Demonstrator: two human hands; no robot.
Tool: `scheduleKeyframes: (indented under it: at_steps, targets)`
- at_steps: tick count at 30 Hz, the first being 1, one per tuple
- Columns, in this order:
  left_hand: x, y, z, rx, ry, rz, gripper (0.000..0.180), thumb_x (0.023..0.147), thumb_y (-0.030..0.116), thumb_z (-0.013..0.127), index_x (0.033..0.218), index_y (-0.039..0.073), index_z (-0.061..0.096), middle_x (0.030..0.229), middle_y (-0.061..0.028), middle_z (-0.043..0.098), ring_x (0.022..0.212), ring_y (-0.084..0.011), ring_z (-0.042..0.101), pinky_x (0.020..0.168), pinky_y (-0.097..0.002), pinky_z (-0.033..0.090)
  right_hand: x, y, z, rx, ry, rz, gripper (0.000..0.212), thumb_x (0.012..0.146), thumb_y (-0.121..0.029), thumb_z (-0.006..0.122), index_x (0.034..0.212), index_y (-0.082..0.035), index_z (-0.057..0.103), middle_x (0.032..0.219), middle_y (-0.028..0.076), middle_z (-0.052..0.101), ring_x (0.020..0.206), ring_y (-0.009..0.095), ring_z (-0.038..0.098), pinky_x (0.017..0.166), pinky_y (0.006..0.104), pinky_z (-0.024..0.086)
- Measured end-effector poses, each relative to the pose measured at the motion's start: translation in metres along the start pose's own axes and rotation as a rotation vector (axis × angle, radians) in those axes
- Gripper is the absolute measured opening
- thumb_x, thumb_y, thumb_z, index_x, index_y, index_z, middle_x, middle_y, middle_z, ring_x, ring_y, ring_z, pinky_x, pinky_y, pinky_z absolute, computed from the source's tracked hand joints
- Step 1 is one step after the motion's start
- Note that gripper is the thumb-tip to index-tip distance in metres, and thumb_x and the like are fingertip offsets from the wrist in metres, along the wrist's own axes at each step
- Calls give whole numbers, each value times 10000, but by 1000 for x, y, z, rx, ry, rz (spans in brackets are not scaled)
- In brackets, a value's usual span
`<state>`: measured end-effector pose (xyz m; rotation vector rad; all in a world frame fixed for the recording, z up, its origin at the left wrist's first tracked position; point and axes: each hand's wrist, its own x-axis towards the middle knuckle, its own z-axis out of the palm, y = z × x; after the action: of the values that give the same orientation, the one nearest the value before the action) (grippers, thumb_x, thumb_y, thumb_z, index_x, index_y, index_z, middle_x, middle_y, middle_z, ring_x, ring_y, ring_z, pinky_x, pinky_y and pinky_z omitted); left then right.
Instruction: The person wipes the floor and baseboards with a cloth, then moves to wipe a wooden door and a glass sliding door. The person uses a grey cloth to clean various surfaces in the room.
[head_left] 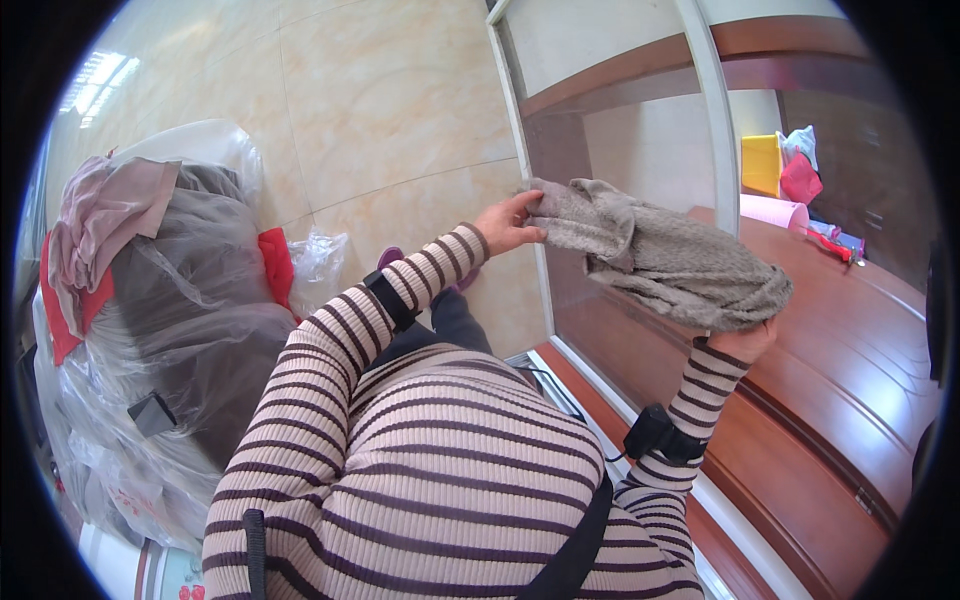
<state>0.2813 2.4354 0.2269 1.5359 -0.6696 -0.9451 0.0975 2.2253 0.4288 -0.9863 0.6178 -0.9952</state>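
Note:
A fuzzy grey-brown cloth (660, 250), loosely bunched into a long bundle, is stretched between my two hands, in front of a glass pane. My left hand (508, 225) pinches its left end between thumb and fingers. At the lower right end, my right hand (745, 342) grips the cloth from beneath, with most of its fingers hidden behind the fabric. Whether the cloth is a towel or a garment, I cannot tell.
The pane has a white frame (712, 100); beyond it lies a brown wooden panel (840, 330). A yellow box (760, 165) and a pink roll (775, 212) sit at far right. To the left, clear plastic sheeting (190, 330) covers something grey, with a pink cloth (105, 220) on top.

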Motion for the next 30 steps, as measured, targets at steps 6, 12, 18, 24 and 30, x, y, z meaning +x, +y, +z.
scheduleKeyframes:
  at_steps: [6,12,18,24,30]
  targets:
    - [32,-10,21,406,140,82,741,624,349,677,1255,135,351,1206,-212,377,1142,-355,337,923,-430,334,-15,9,31,-290,-17,-57,343,881,-193,338,1112,24,468,1083,154,515,995,267,512,861,388,430]
    - [59,11,45,-20,-64,298,531,711,293,584,1195,144,425,1109,-193,486,955,-367,504,817,-414,430,-9,16,32,102,-40,174,349,884,-230,340,1126,-16,471,1110,116,514,1032,250,483,899,398,380]
    - [12,82,-12,-974,-378,-233,345,896,230,367,1175,38,430,1170,-132,481,1024,-287,504,799,-450,471,-1,31,11,-159,-252,244,297,852,-124,399,1129,-20,420,1075,93,485,992,215,476,876,356,386]
    - [-7,114,-4,-384,-200,243,366,888,269,392,1167,36,436,1097,-120,526,966,-276,541,742,-414,511,-36,70,36,-941,-601,-223,338,789,-81,531,1100,-8,419,996,95,442,891,175,476,785,305,413]
    - [-4,85,-9,-557,-205,3,323,853,110,463,1159,8,440,1068,-95,554,965,-138,527,830,-293,454,-35,110,58,-981,-693,0,119,843,-137,511,936,-61,512,845,39,546,760,164,533,674,266,443]
